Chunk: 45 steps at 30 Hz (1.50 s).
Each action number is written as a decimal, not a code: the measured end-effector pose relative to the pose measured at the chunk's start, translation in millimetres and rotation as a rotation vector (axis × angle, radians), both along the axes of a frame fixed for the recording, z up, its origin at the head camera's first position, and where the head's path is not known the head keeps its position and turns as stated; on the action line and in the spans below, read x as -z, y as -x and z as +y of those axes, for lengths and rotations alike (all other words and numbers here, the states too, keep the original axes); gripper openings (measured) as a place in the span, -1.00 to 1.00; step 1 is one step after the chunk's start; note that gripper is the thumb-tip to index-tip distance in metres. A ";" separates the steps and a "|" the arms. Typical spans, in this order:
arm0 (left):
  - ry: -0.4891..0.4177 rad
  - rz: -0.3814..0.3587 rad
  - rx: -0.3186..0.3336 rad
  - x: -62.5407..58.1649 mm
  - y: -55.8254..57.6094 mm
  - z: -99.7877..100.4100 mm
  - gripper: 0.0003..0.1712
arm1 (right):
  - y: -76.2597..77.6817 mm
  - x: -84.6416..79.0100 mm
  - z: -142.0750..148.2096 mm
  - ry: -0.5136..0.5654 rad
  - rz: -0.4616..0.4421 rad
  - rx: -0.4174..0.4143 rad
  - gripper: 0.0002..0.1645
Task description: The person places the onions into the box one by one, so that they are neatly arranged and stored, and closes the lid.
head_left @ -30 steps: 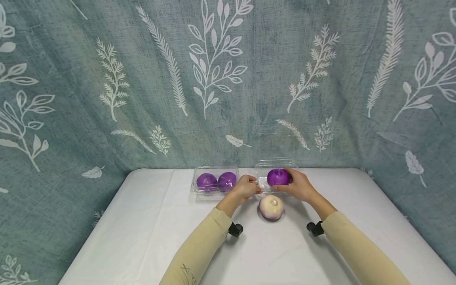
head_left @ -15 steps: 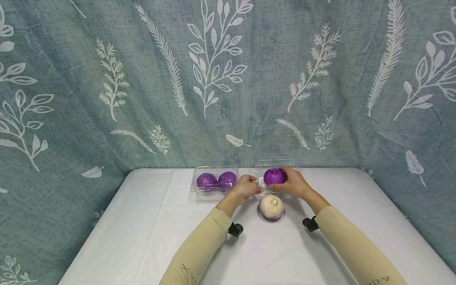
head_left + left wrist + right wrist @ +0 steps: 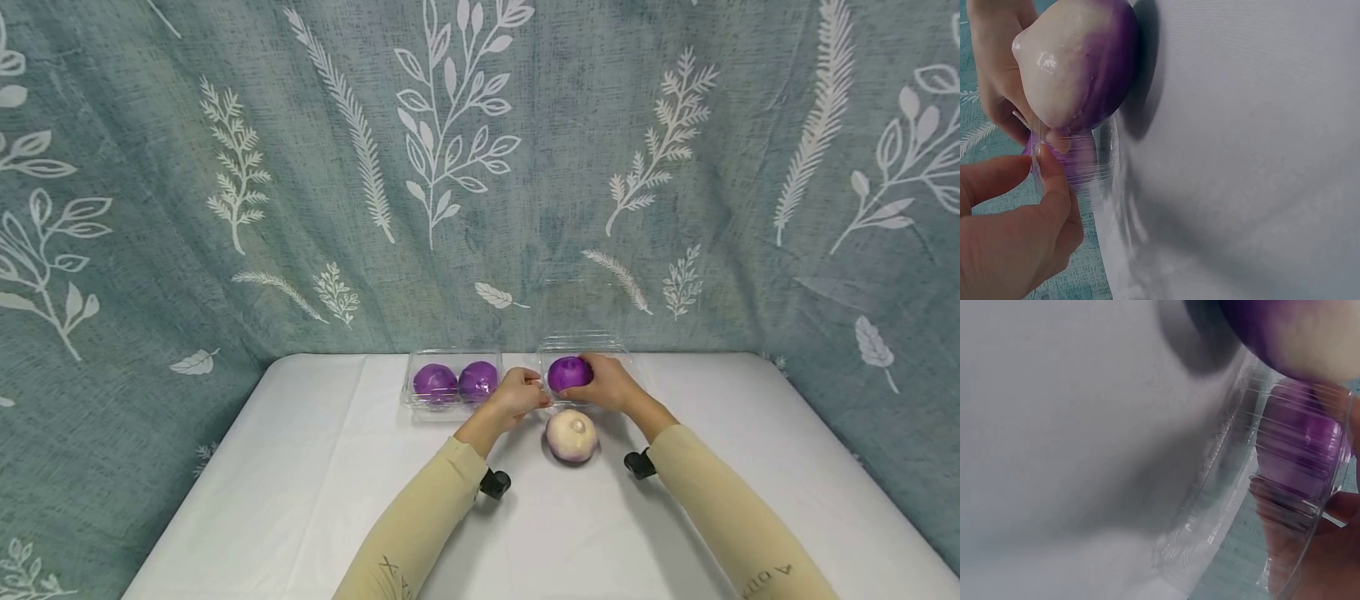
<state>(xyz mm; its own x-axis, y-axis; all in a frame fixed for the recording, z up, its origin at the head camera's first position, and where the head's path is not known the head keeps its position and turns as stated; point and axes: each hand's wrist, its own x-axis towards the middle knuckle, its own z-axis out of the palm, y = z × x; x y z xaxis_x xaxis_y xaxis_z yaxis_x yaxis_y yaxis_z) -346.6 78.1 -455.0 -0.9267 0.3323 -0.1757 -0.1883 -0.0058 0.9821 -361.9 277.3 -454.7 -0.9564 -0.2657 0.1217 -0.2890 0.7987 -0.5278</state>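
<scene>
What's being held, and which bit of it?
The right grip holds a purple vegetable by its right side. The left grip pinches the clear box by its rim, at the near left corner.

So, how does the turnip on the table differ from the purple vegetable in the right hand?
Colour: the turnip is cream on top and purple lower down; the purple vegetable shows only purple.
Support: the turnip rests on the white table, unheld; the purple vegetable is gripped by the right hand.
Both are rounded and partly or wholly purple.
</scene>
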 end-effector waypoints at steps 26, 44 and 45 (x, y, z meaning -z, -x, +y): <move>0.006 -0.008 -0.013 1.8 3.9 6.1 -0.38 | 8.6 -1.9 3.5 -0.022 -0.112 0.002 0.07; 0.026 0.004 -0.019 1.0 1.3 1.4 -0.36 | -9.5 -21.5 18.6 -0.015 -0.125 -0.019 0.13; 0.027 0.004 -0.019 0.9 1.4 1.4 -0.36 | -10.3 -21.9 19.9 -0.014 -0.120 -0.024 0.13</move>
